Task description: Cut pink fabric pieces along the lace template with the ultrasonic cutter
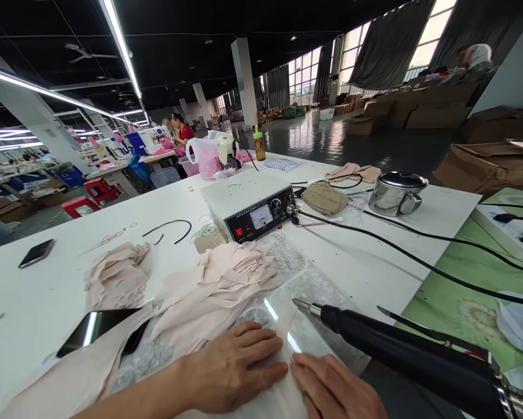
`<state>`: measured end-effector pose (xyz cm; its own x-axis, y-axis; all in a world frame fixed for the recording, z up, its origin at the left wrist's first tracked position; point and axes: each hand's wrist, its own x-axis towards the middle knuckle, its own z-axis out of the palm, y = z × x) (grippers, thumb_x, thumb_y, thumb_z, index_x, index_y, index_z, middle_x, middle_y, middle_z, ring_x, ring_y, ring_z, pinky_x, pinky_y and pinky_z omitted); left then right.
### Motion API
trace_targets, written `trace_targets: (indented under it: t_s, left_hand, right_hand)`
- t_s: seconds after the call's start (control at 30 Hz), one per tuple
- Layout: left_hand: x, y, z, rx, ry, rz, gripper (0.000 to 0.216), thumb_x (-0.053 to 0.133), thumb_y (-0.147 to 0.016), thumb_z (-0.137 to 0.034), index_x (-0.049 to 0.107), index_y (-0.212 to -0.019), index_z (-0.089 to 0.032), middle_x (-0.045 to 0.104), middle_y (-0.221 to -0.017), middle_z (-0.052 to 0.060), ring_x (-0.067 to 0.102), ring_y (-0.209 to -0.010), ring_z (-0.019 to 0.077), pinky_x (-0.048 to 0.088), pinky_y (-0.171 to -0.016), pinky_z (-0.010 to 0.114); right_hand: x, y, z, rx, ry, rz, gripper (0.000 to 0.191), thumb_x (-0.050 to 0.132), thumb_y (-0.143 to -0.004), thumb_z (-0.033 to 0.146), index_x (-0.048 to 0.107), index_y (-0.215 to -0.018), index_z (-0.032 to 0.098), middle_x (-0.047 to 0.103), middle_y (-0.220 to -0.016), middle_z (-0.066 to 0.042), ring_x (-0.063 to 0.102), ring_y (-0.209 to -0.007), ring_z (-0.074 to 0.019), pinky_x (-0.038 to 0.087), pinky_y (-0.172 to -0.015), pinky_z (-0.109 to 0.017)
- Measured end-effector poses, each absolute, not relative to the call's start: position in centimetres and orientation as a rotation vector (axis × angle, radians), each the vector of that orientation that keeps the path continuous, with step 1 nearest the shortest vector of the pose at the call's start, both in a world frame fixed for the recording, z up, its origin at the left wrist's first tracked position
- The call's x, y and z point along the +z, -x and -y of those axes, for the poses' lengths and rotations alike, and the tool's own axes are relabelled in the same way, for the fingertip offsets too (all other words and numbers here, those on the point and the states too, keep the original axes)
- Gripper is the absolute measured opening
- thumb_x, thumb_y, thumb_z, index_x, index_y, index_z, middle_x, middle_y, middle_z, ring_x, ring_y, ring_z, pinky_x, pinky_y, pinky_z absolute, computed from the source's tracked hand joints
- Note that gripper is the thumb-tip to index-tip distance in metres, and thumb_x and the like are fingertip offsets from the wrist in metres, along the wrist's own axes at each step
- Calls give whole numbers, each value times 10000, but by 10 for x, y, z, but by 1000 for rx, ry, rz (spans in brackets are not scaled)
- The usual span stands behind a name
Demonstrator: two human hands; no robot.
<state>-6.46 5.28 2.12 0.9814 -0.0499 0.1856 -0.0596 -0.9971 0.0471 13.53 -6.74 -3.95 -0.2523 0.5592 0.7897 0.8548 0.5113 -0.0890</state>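
My left hand (239,366) lies flat, fingers stretched out, on a thin pale fabric piece (283,334) over a clear patterned sheet (322,291). Just right of it, my right hand (331,387) has its fingers pressed together and bent at the fabric's edge; its thumb is hidden. A black-handled ultrasonic cutter (387,343) with a pointed metal tip extends above my right hand, the tip close to the fabric. Beyond my left hand is a heap of beige fabric pieces (230,270). A second beige pile (117,276) sits farther left.
A control box (252,203) with a dial stands behind the heap, its black cable (374,235) running right. A steel mug (396,195), brown card patterns (322,199), a phone (36,253) and scissors (106,238) lie around. A dark glossy panel (99,331) lies partly under fabric.
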Motion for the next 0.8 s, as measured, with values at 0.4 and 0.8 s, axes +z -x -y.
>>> trace_targets:
  t_s: [0.4,0.8]
  left_hand:
    - [19,67,-57,256,-3049,125,269,454,-969,-229,564,-1207,-167,587,-1261,124,553,-1143,245,418,-984,395]
    - [18,64,-67,240,-3040,254,253,461,-983,-210,582,-1196,-146,611,-1218,128,527,-1203,254,362,-1082,420]
  right_hand:
    - [-39,-141,45,-457,1407,1986,327,435,-910,185,670,-1135,156,662,-1224,-54,671,-942,-233,526,-756,-363]
    - [-34,-142,45,-424,1483,1991,335,453,-912,220,651,-1179,180,667,-1221,-16,653,-994,-209,518,-758,-335]
